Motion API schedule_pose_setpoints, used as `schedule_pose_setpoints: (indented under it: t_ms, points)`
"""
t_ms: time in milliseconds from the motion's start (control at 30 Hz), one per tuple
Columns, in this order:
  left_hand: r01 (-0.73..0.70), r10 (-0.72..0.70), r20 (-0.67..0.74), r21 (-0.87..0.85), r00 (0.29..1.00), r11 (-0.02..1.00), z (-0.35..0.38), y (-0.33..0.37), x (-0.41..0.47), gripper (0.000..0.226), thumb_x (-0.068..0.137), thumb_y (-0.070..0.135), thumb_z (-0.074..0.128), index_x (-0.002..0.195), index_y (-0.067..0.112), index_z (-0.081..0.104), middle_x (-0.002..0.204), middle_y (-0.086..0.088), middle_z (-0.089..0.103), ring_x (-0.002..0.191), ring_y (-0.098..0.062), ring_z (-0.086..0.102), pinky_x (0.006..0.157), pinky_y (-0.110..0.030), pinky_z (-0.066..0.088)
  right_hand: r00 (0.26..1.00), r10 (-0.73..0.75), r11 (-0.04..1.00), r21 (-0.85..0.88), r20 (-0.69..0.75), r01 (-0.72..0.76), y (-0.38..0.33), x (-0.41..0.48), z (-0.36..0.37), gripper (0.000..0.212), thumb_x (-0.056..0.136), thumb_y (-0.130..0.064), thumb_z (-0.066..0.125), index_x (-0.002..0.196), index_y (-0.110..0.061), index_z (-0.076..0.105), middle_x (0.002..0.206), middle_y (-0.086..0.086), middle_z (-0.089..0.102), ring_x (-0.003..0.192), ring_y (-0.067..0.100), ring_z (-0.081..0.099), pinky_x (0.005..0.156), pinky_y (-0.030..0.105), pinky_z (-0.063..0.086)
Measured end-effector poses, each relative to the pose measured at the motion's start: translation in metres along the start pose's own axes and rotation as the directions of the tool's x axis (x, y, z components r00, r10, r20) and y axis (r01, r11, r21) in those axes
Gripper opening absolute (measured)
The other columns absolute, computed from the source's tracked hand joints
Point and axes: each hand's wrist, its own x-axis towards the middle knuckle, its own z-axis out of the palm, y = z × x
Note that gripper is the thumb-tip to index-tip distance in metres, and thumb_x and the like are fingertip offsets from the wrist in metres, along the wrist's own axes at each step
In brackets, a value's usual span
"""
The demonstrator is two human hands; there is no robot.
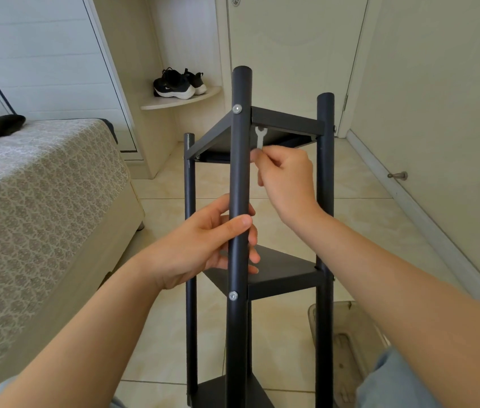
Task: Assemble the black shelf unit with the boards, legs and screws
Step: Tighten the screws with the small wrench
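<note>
The black shelf unit (286,125) stands on the tiled floor in front of me, with three round legs and three boards in view. My left hand (203,248) grips the near leg (240,178) between the top and middle boards. My right hand (286,181) pinches a small flat silver wrench (260,138), whose open jaw points up under the top board next to that leg. Silver screw heads sit on the near leg at the top board (236,108) and at the middle board (233,296).
A bed (41,201) with a patterned cover runs along the left. A clear plastic tray (347,343) lies on the floor behind the right leg. Black shoes (178,83) rest on a corner shelf. A door and wall with a doorstop (398,175) close the right.
</note>
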Motion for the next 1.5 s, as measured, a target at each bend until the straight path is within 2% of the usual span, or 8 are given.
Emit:
schedule_pose_setpoints:
  t_ms: [167, 300, 700, 867, 1033, 1133, 1300, 1500]
  points:
    - [0.001, -0.001, -0.023, 0.015, 1.000, 1.000, 0.001, 0.002, 0.001, 0.031, 0.095, 0.023, 0.057, 0.123, 0.015, 0.050, 0.093, -0.011, 0.063, 0.086, -0.029, 0.068, 0.087, -0.054, 0.058, 0.978, 0.147, 0.989, -0.016, 0.151, -0.146, -0.008, -0.013, -0.022, 0.029, 0.096, -0.019, 0.057, 0.071, -0.020, 0.071, 0.058, -0.011, 0.059, 0.057, -0.003, 0.052, 0.062, 0.019, 0.041]
    - [0.006, -0.004, -0.048, 0.026, 0.999, 1.000, 0.001, 0.002, 0.002, 0.032, 0.100, 0.020, 0.054, 0.130, 0.012, 0.049, 0.094, -0.011, 0.063, 0.088, -0.030, 0.068, 0.087, -0.052, 0.058, 0.951, 0.231, 0.959, 0.120, 0.204, -0.258, -0.022, -0.025, -0.034, 0.024, 0.097, -0.019, 0.057, 0.078, -0.019, 0.073, 0.084, -0.003, 0.071, 0.077, 0.010, 0.061, 0.066, 0.026, 0.051]
    - [-0.016, 0.036, -0.190, 0.104, 0.981, 0.994, 0.024, 0.001, -0.002, 0.026, 0.102, 0.026, 0.053, 0.126, 0.015, 0.054, 0.091, -0.005, 0.072, 0.083, -0.024, 0.073, 0.078, -0.036, 0.061, 0.907, 0.193, 0.929, 0.228, 0.376, -0.292, -0.039, -0.029, -0.033, 0.025, 0.099, -0.016, 0.054, 0.088, -0.008, 0.074, 0.108, 0.006, 0.072, 0.107, 0.018, 0.067, 0.099, 0.040, 0.052]
    - [0.042, 0.266, -0.490, 0.532, 0.830, 0.845, 0.041, -0.025, -0.013, 0.019, 0.098, 0.043, 0.055, 0.106, 0.027, 0.062, 0.092, 0.008, 0.066, 0.088, -0.005, 0.065, 0.073, -0.018, 0.057, 0.862, 0.197, 0.900, 0.263, 0.466, -0.348, -0.033, -0.026, -0.034, 0.021, 0.099, -0.016, 0.055, 0.094, -0.011, 0.076, 0.112, 0.001, 0.073, 0.107, 0.016, 0.068, 0.103, 0.042, 0.050]
    - [0.069, 0.316, -0.676, 0.478, 0.666, 0.876, 0.068, -0.075, -0.036, 0.034, 0.093, 0.047, 0.056, 0.119, 0.026, 0.063, 0.116, 0.019, 0.045, 0.118, -0.002, 0.046, 0.089, -0.005, 0.039, 0.825, 0.225, 0.824, 0.350, 0.519, -0.445, -0.031, -0.023, -0.033, 0.021, 0.099, -0.015, 0.054, 0.098, -0.008, 0.073, 0.120, 0.009, 0.069, 0.103, 0.023, 0.070, 0.093, 0.040, 0.056]
    - [0.059, 0.297, -0.733, 0.416, 0.612, 0.907, 0.088, -0.095, -0.048, 0.032, 0.094, 0.046, 0.053, 0.126, 0.045, 0.053, 0.129, 0.017, 0.036, 0.124, 0.002, 0.041, 0.098, -0.010, 0.038, 0.813, 0.236, 0.797, 0.373, 0.532, -0.476, -0.028, -0.022, -0.031, 0.020, 0.099, -0.015, 0.054, 0.102, -0.007, 0.072, 0.125, 0.009, 0.066, 0.103, 0.023, 0.070, 0.088, 0.038, 0.058]
    - [0.034, 0.144, -0.758, 0.214, 0.636, 0.976, 0.105, -0.114, -0.059, 0.061, 0.084, 0.062, 0.051, 0.138, 0.068, 0.022, 0.133, 0.021, 0.039, 0.110, -0.012, 0.061, 0.084, -0.034, 0.060, 0.798, 0.263, 0.756, 0.398, 0.542, -0.520, -0.026, -0.022, -0.031, 0.019, 0.099, -0.017, 0.055, 0.102, -0.010, 0.073, 0.129, 0.010, 0.062, 0.104, 0.024, 0.069, 0.082, 0.038, 0.058]
    - [0.025, 0.018, -0.755, 0.046, 0.655, 0.999, 0.119, -0.128, -0.066, 0.035, 0.080, 0.052, 0.056, 0.113, 0.053, 0.042, 0.092, 0.019, 0.062, 0.059, -0.028, 0.066, 0.052, -0.035, 0.058, 0.795, 0.269, 0.747, 0.404, 0.543, -0.529, -0.027, -0.023, -0.032, 0.020, 0.099, -0.018, 0.055, 0.099, -0.013, 0.074, 0.129, 0.012, 0.062, 0.113, 0.031, 0.065, 0.092, 0.047, 0.056]
